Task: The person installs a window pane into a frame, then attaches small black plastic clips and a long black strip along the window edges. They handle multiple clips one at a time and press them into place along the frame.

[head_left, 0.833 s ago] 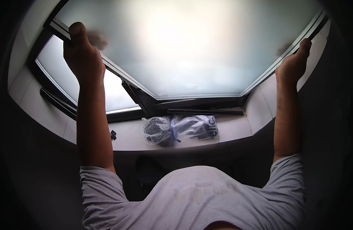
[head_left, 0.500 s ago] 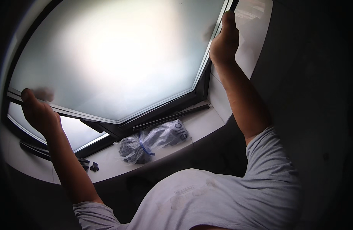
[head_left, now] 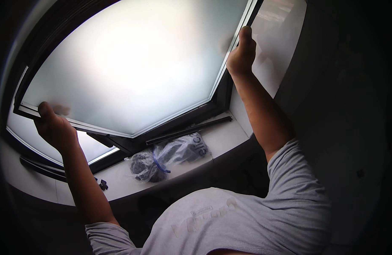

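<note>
A large frosted glass window pane (head_left: 136,63) with a pale edge stands tilted in front of me. My left hand (head_left: 55,127) grips its lower left edge, thumb on the near side, fingers showing dimly through the glass. Higher up on the right side, my right hand (head_left: 242,53) is closed round the other edge in the same way, its fingers a blur behind the pane. The lower corner of the pane rests at or near the dark window frame (head_left: 174,120); exact contact cannot be made out.
On the white tiled sill (head_left: 223,140) lie a clear plastic bag (head_left: 172,154) of dark material tied with a blue band, a long black strip (head_left: 189,129), and small black pieces (head_left: 103,184). More dark strips (head_left: 42,167) lie at the left. A glossy pale wall (head_left: 276,46) flanks the right.
The pane's left side has shifted rightward, uncovering more of the dark frame there. My left hand moved right with it; my right hand came slightly down and left.
</note>
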{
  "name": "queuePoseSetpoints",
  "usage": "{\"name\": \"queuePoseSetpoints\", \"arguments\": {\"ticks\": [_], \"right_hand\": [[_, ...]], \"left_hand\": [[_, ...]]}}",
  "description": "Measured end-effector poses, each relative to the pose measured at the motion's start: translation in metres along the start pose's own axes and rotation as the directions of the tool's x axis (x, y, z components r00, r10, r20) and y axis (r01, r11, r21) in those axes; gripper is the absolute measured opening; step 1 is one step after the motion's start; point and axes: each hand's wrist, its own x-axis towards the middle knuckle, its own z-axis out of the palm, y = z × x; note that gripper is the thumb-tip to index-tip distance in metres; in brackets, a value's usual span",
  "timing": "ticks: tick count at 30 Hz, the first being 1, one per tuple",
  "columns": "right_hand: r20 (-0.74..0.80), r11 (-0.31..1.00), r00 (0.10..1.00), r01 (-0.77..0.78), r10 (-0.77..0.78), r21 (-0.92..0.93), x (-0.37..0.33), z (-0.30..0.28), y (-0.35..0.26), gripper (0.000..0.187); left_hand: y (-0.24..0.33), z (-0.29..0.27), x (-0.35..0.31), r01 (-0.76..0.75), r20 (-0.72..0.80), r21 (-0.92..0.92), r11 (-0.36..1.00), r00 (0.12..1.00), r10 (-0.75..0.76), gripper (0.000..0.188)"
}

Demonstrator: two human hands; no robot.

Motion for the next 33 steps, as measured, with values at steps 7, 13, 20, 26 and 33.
{"name": "queuePoseSetpoints", "arguments": {"ticks": [7, 13, 20, 26, 33], "right_hand": [[0.006, 0.999, 1.000, -0.009, 0.009, 0.052, -0.003, 0.002, 0.010, 0.050], [-0.010, 0.997, 0.999, 0.043, -0.043, 0.063, 0.005, 0.004, 0.024, 0.047], [-0.119, 0.977, 0.973, 0.185, -0.198, -0.105, 0.004, 0.034, 0.024, 0.044], [-0.074, 0.902, 0.946, 0.275, -0.316, -0.333, 0.002, 0.050, 0.036, 0.071], [-0.030, 0.888, 0.964, 0.232, -0.266, -0.398, 0.003, 0.058, 0.042, 0.082]], "left_hand": [[0.031, -0.004, -0.001, 0.558, 0.211, -0.556, 0.617, 0.812, -0.544, 0.075], [0.035, 0.004, 0.009, 0.509, 0.252, -0.634, 0.582, 0.848, -0.467, 0.080], [0.043, 0.020, 0.021, 0.350, 0.079, -0.650, 0.675, 0.914, -0.398, 0.104], [0.042, 0.044, 0.031, 0.183, -0.006, -0.664, 0.725, 0.968, -0.249, 0.106], [0.058, 0.073, 0.051, 0.062, -0.094, -0.568, 0.821, 0.986, -0.140, 0.116]]}}
